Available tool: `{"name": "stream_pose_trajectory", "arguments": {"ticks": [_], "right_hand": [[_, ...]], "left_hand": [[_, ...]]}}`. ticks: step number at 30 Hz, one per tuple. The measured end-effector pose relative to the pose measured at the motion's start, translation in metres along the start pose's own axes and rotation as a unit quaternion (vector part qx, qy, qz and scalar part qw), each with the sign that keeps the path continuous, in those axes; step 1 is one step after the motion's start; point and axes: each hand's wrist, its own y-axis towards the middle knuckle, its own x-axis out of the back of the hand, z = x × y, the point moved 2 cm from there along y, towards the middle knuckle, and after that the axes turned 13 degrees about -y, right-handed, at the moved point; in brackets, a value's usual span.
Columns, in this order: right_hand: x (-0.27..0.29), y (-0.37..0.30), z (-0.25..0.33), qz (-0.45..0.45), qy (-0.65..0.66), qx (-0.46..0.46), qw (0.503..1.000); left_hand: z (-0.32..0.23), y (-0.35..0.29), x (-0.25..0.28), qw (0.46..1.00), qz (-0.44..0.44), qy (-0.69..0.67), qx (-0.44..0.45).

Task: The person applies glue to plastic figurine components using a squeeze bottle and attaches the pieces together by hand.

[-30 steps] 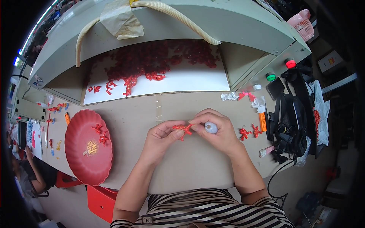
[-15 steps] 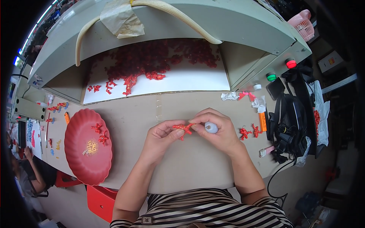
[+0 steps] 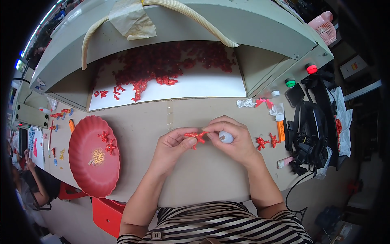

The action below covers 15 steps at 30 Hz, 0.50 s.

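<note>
Over the middle of the table, my left hand (image 3: 175,143) pinches a small red figurine (image 3: 196,136) between thumb and fingers. My right hand (image 3: 232,138) is closed around a small whitish bottle (image 3: 226,137), whose narrow end points toward me. The thumb and forefinger of that hand meet at the right end of the figurine; whether they hold a tiny part there I cannot tell. Two more red figurines (image 3: 268,141) lie on the table right of my right hand. A scalloped red dish (image 3: 83,162) on the left has a few red figurines (image 3: 107,143) in it.
A grey booth (image 3: 268,24) stands at the back, with a heap of red pieces (image 3: 150,65) on its white floor. Along the right lie crumpled tissue (image 3: 245,103), an orange box cutter (image 3: 281,131) and a black bag (image 3: 310,126). Another person's arm (image 3: 37,183) shows far left.
My hands stay almost in place, with the right fingertips shifted slightly at the figurine's end. At the far left, the other person's hand has risen a little.
</note>
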Motion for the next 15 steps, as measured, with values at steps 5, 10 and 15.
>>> {"name": "stream_pose_trajectory", "arguments": {"ticks": [5,10,15], "right_hand": [[-0.0008,0.0005,-0.0008,-0.005,0.002,0.006,1.000],[-0.0020,0.0001,-0.0007,-0.007,-0.002,0.017,1.000],[-0.0016,-0.0017,0.0001,-0.013,0.007,0.013,1.000]], "left_hand": [[-0.0013,0.0005,-0.0001,1.000,0.001,-0.001,0.004],[0.0012,-0.0003,0.0014,1.000,0.004,0.004,-0.001],[0.0015,-0.0023,-0.0001,1.000,0.002,0.003,-0.001]]}}
